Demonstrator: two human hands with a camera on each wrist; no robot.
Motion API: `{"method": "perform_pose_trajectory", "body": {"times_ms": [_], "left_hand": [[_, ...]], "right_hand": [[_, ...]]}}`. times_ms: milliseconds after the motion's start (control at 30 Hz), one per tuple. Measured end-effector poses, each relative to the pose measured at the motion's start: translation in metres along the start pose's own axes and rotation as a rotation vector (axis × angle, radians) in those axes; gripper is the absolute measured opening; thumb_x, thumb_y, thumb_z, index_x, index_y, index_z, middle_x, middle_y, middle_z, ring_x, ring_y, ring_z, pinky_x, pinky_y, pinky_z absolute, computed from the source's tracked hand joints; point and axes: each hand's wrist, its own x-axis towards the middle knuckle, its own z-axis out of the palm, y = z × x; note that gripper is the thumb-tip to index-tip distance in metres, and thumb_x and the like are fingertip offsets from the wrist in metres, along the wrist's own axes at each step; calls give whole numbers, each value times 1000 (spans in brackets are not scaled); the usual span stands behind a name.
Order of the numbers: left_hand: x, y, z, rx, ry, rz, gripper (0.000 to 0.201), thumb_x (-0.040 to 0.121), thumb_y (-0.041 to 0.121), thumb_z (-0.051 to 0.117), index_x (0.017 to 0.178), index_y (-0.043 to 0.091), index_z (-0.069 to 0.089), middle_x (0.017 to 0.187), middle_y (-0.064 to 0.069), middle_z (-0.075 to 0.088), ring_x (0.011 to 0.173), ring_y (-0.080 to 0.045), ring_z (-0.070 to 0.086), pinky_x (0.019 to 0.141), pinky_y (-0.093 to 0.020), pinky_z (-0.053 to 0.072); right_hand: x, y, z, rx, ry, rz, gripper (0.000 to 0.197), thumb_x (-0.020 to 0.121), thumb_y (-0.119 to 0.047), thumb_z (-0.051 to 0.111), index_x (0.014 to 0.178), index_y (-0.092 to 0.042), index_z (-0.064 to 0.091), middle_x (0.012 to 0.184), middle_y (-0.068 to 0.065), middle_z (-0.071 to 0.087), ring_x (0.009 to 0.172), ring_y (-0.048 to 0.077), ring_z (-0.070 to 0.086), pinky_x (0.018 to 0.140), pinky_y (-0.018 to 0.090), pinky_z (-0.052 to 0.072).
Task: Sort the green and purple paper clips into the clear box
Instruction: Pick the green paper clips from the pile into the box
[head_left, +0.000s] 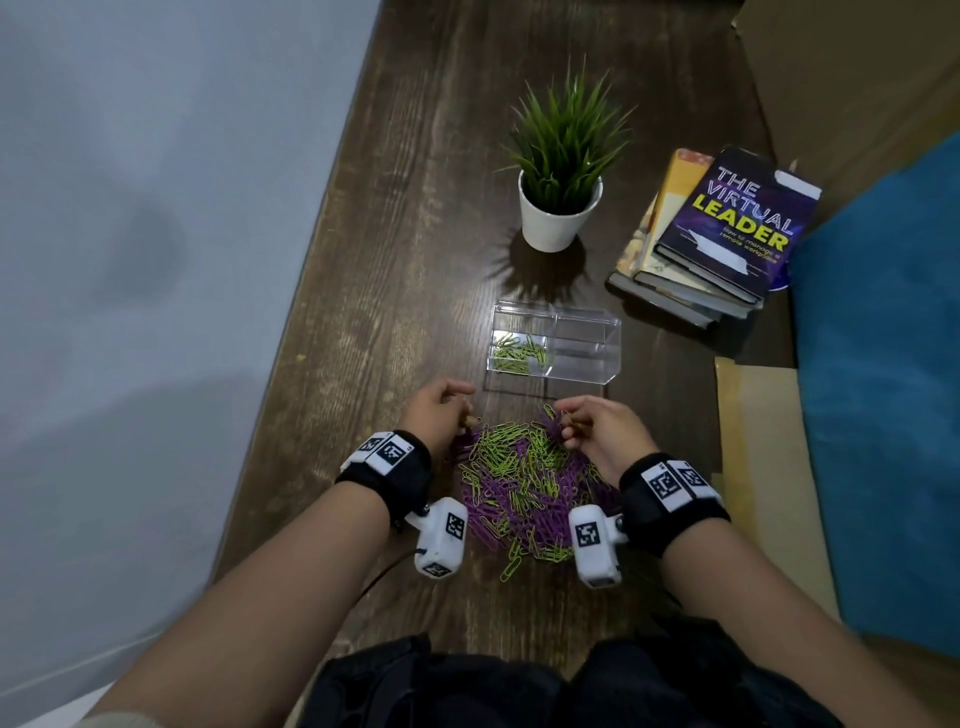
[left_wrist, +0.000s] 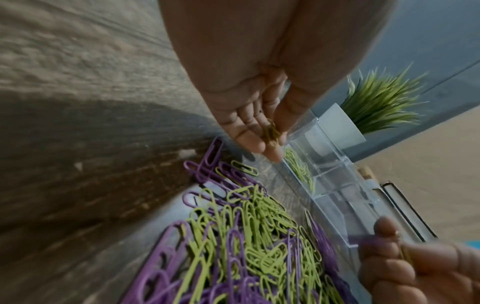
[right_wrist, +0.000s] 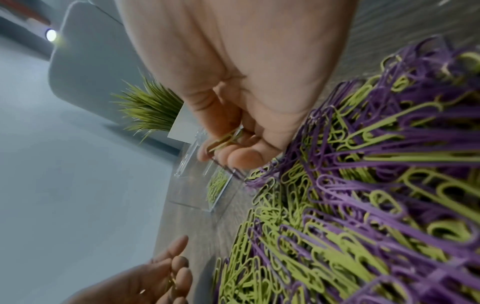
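A mixed pile of green and purple paper clips lies on the dark wooden table between my wrists. Just beyond it stands the clear box; its left compartment holds green clips and the right one looks empty. My left hand hovers at the pile's far left edge, pinching a few green clips between thumb and fingers. My right hand is at the pile's far right edge, its fingers curled round green clips, with a purple clip hanging below the fingertips.
A potted green plant in a white pot stands behind the box. A stack of books sits at the back right. Cardboard and a blue cushion border the table's right side; a wall runs along the left.
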Motion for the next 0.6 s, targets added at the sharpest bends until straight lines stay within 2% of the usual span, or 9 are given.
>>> {"method": "perform_pose_trajectory", "body": {"times_ms": [100,167,200,300,400,533,600], "left_hand": [[-6,5,7,87,-42,-9,26,95,2,38,88,16,58,73,-1,57,56,-11,51,49,-22,40],[-11,6,14,265,-41,58,17,98,14,42,93,15,59,76,-1,60,58,-12,50,50,-24,40],[-13,6,17,367,-41,101,14,97,18,45,96,15,59,80,-2,62,63,-14,53,55,-26,44],[-15,2,24,656,-65,226,8,94,18,53,98,14,59,89,0,61,82,-17,58,74,-30,50],[-14,-6,27,853,-91,338,12,91,21,57,103,16,57,103,0,58,95,-17,57,86,-32,49],[-13,-10,27,958,-93,393,15,93,23,56,103,13,53,108,-5,55,97,-22,56,85,-33,46],[-13,-10,27,1024,-111,393,19,94,22,54,108,10,51,111,-9,54,99,-25,56,85,-35,45]], "right_hand": [[-2,0,5,40,-59,36,19,94,-2,42,92,3,60,77,9,53,62,15,49,56,25,43],[-3,0,8,-116,-82,23,15,92,-2,48,92,-1,63,76,8,56,63,15,51,58,24,45],[-4,0,9,-246,-76,7,16,92,-3,49,92,-5,65,78,7,59,65,15,53,61,25,48],[-3,3,9,-598,15,-104,18,95,-10,49,93,-17,65,88,2,65,72,14,58,71,30,53],[0,8,11,-839,53,-253,14,94,-14,52,100,-17,65,100,-2,62,86,13,59,78,28,52],[8,20,21,-1082,-3,-415,21,91,-14,59,110,-20,64,109,-5,53,106,13,51,99,30,44],[10,24,25,-1158,-23,-472,26,90,-16,60,116,-19,62,115,-3,52,115,15,45,105,32,38]]}}
